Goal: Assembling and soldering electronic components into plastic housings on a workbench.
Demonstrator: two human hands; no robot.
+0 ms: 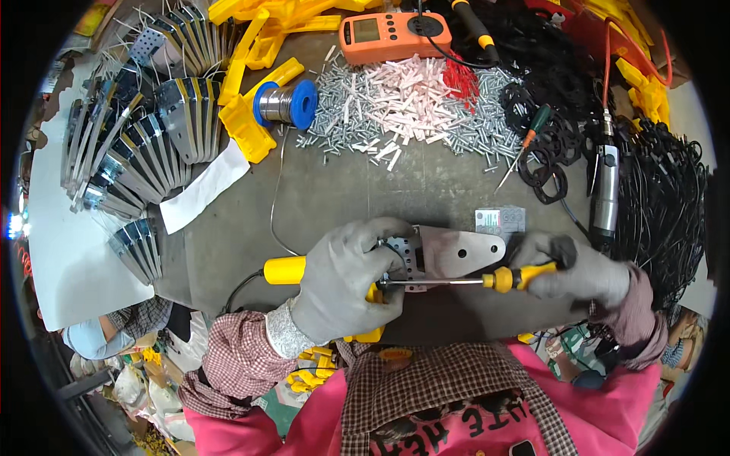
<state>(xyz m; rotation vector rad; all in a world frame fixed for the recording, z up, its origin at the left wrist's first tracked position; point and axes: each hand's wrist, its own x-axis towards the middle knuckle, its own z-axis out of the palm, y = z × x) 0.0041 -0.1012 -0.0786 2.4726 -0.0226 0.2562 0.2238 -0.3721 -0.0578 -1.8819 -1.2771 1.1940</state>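
My left hand [346, 277], in a grey glove, is closed around a yellow-handled tool with a tapered metal plate [456, 253]. The plate points right and has two round holes; a perforated metal part sits at its base. The tool's yellow handle [284, 270] sticks out left of my fingers, with a black cord at its end. My right hand [574, 270], also gloved, grips a screwdriver [502, 280] by its yellow and black handle. Its shaft runs left across the tool, and the tip reaches my left fingers. Those fingers hide the exact contact point.
Loose screws [346, 99] and pale sleeves [411, 99] are heaped behind, beside a solder spool [285, 104] and an orange multimeter [395, 36]. Metal plates [144, 171] stand at left. A green-handled screwdriver [538, 121], a powered driver [605, 190] and black cords [658, 197] lie right.
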